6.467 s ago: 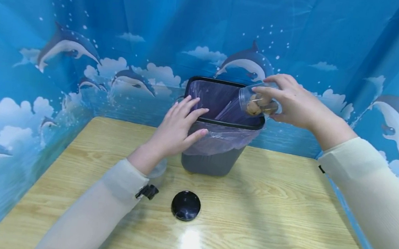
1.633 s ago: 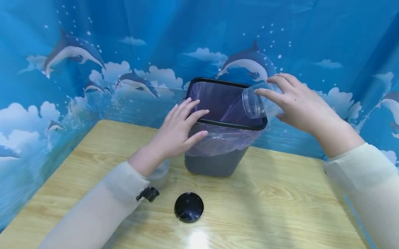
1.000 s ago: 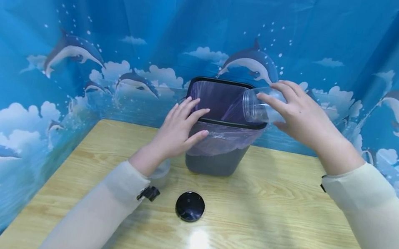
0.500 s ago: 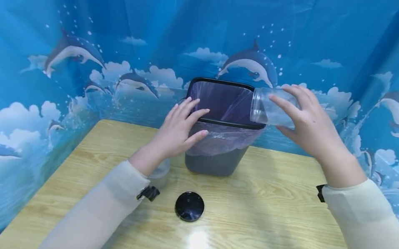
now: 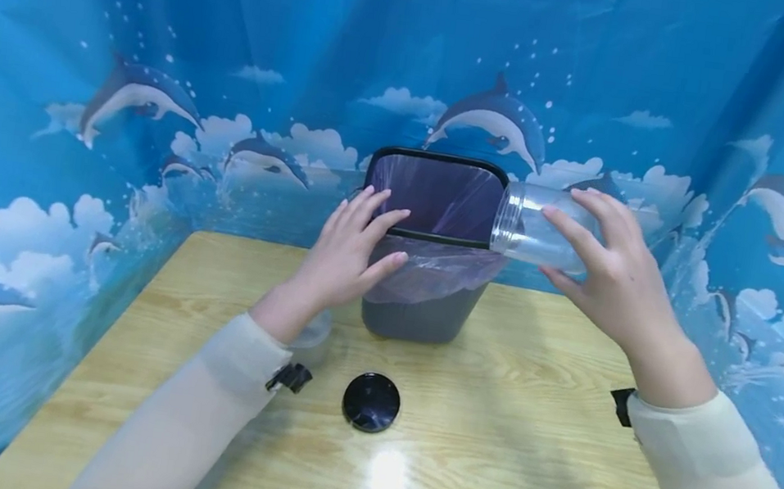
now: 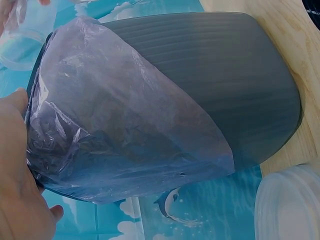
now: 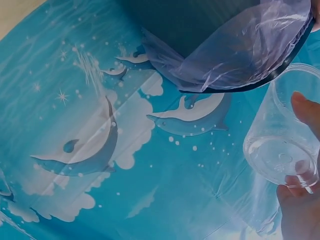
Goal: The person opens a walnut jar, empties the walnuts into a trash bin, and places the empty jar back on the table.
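My right hand (image 5: 615,270) grips a clear plastic jar (image 5: 539,227) tipped on its side, its mouth at the right rim of the trash bin (image 5: 419,318). Nothing shows inside the jar; its round bottom also appears in the right wrist view. The bin is grey with a black rim and a translucent purple bag (image 6: 115,120) folded over its edge. My left hand (image 5: 341,258), fingers spread, rests on the bin's near left rim. In the left wrist view part of this hand (image 6: 17,175) lies along the rim. The bin's bottom inside is hidden.
A round black lid (image 5: 371,402) lies on the wood-grain table (image 5: 520,460) in front of the bin. Behind my left wrist stands a clear container (image 6: 290,205), partly hidden in the head view. A blue dolphin-print curtain (image 5: 420,33) surrounds the back and sides.
Brown round pieces seen in the jar 6.5 seconds ago are gone from it. Since then my right hand has drawn the jar back rightward and levelled it. My left hand has stayed on the rim.
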The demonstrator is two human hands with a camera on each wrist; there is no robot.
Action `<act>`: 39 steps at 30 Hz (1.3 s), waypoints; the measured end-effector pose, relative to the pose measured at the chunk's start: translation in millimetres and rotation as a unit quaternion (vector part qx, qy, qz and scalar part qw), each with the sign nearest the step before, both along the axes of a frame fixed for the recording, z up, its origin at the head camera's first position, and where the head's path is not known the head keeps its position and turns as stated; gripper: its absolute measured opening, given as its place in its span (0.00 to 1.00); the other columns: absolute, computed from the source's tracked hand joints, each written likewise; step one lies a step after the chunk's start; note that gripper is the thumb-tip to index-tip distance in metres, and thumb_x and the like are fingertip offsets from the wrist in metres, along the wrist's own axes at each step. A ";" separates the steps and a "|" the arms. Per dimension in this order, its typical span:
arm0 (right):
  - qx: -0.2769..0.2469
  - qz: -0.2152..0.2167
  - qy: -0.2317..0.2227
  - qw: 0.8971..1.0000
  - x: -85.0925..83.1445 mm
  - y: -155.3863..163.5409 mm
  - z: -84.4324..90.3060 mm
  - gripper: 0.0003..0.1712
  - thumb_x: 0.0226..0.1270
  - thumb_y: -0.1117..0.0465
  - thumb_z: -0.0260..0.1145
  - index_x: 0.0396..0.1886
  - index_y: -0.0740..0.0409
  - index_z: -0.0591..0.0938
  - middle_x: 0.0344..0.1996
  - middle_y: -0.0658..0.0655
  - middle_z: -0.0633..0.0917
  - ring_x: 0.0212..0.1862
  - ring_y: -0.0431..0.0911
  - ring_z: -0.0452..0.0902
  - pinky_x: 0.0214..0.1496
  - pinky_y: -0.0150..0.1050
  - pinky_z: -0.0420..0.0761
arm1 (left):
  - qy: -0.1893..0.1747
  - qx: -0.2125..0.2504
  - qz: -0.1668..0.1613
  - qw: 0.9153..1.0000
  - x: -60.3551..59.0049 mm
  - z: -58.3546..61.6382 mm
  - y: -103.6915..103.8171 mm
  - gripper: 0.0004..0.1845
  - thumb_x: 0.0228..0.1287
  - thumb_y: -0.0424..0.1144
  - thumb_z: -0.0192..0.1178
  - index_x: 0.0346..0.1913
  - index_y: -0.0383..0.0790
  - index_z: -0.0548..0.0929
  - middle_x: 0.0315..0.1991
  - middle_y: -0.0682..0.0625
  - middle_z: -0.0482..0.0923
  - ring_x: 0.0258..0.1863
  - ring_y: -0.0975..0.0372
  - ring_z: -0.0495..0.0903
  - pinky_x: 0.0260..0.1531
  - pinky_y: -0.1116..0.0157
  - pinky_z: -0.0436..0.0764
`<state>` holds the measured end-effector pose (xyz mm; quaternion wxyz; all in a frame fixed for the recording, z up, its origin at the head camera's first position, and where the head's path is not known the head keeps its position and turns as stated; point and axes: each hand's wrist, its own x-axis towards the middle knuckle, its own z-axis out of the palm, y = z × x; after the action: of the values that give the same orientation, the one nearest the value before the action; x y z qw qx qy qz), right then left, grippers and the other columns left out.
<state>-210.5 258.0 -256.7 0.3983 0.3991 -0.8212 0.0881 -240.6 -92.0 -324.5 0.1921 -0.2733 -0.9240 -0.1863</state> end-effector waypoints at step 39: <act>-0.197 0.086 -0.022 0.976 20.6 7.8 -99.4 0.48 0.58 0.32 0.68 0.56 0.72 0.73 0.51 0.73 0.77 0.58 0.54 0.73 0.67 0.32 0.66 | -0.004 -0.006 0.007 1.000 1.1 0.5 1.8 0.34 0.74 0.65 0.45 0.78 0.58 0.57 0.81 0.49 0.42 0.80 0.54 0.34 0.75 0.47 0.36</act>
<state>-189.9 265.8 -356.2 0.4417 0.3802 -0.7588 0.2909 -239.4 -90.2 -324.0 0.1884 -0.2671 -0.9276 -0.1808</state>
